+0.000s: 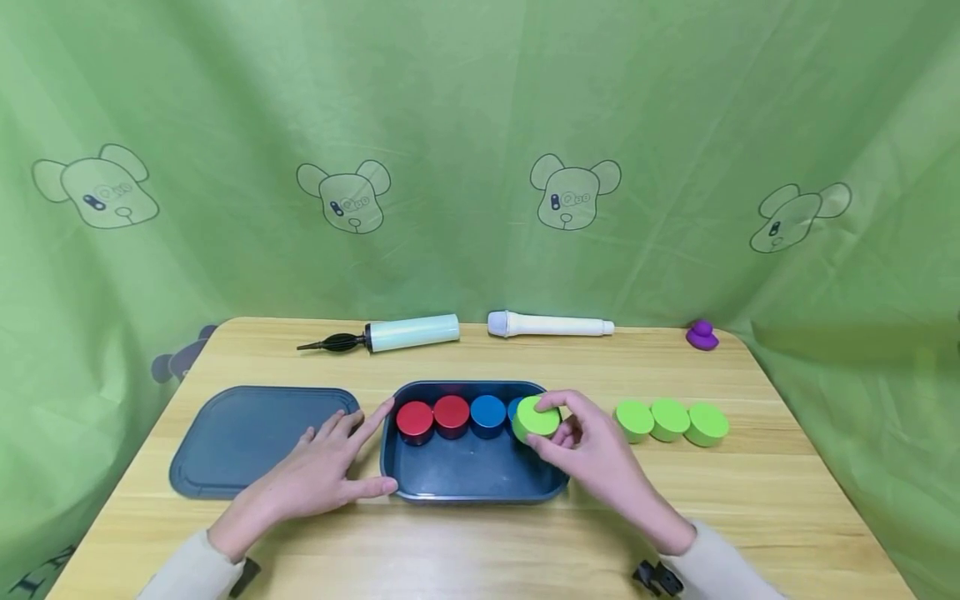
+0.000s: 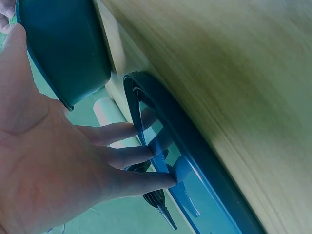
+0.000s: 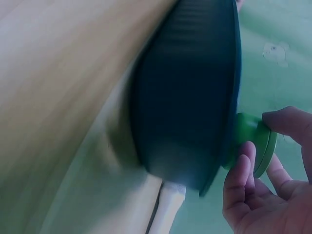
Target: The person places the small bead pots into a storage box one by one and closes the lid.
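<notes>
My right hand (image 1: 592,442) pinches a small round green tin (image 1: 537,419) between thumb and fingers, over the right end of a dark blue open box (image 1: 480,487). In the right wrist view the green tin (image 3: 251,139) appears at the box's rim. Two red tins (image 1: 433,417) and a blue tin (image 1: 488,414) stand in a row inside; a second blue one is mostly hidden behind the green tin. My left hand (image 1: 318,471) is spread, its thumb and index finger at the box's left rim. Its other fingertips touch the flat dark blue lid (image 2: 195,141).
Several more green tins (image 1: 670,419) stand in a row right of the box. Along the table's back edge lie a hand pump (image 1: 412,332), a white microphone-shaped thing (image 1: 555,324) and a small purple hat-shaped thing (image 1: 702,335). A green curtain (image 1: 465,100) hangs behind.
</notes>
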`<state>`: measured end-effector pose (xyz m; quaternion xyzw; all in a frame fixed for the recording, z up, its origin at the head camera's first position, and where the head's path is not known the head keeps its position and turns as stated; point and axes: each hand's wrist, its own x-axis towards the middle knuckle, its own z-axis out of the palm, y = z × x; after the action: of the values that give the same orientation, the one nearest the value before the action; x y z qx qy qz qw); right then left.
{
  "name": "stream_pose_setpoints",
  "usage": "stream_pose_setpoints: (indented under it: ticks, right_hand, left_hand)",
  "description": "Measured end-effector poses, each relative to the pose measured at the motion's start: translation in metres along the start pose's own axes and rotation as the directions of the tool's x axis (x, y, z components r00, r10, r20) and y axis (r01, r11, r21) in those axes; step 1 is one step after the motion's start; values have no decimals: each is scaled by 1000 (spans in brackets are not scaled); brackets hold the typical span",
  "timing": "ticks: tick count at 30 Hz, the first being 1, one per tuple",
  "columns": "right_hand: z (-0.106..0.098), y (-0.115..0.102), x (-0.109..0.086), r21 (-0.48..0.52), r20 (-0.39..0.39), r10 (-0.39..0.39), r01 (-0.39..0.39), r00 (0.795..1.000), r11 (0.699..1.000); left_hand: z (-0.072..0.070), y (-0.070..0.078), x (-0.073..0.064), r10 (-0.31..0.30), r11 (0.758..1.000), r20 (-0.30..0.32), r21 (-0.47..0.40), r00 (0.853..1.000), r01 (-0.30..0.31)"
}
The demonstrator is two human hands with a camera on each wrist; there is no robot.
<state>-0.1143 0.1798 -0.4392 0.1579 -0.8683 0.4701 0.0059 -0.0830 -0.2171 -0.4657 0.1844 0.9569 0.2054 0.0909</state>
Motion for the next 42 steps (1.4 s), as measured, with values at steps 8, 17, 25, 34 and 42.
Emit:
stream_pose_setpoints:
  ticks: [8,17,25,34,42]
  right_hand:
    - [29,-13,6,-75,63,-61,66,996,995]
    - [54,-19,12,-77,122,-120,130,985,989]
    - [72,-25,18,-45,198,-124,135,972,990]
    - [91,-34,24,-40,292,-76,92,953,995]
    - [106,-40,29,-47,338,-59,79,939,996]
  left_hand:
    - [0,1,0,-3,1000,0,1,1000,3]
    - [0,2,0,-2,1000,3,-5,1000,2]
    - [1,2,0,-6,1000,1,-10,1000,6]
    - [-1,1,-1,4,1000,-2,1,1000,-4]
    - [-2,1,-1,15,1000,-11,5,1000,-15]
